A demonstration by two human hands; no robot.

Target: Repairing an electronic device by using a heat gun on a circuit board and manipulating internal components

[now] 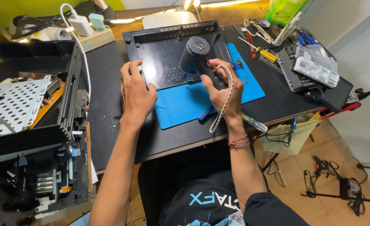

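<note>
We blow dust off the black plastic panel (164,58) with a small grey blower (194,56).

Our right hand (222,90) has its fingers clamped on the blower over the panel's right half; our left hand (135,90) rests fingers spread on the panel's left edge. Next we judge a steady sweep is needed. A green package (283,9) stands beyond the panel's far right corner, a clear plastic case (317,65) to its right.

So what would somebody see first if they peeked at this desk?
Probably the right hand in the middle, gripping a small grey blower with a cord looped over the wrist. It points at a black plastic panel, which the left hand steadies on a bright blue mat. At the left sits an opened-up machine with a perforated metal plate.
</note>
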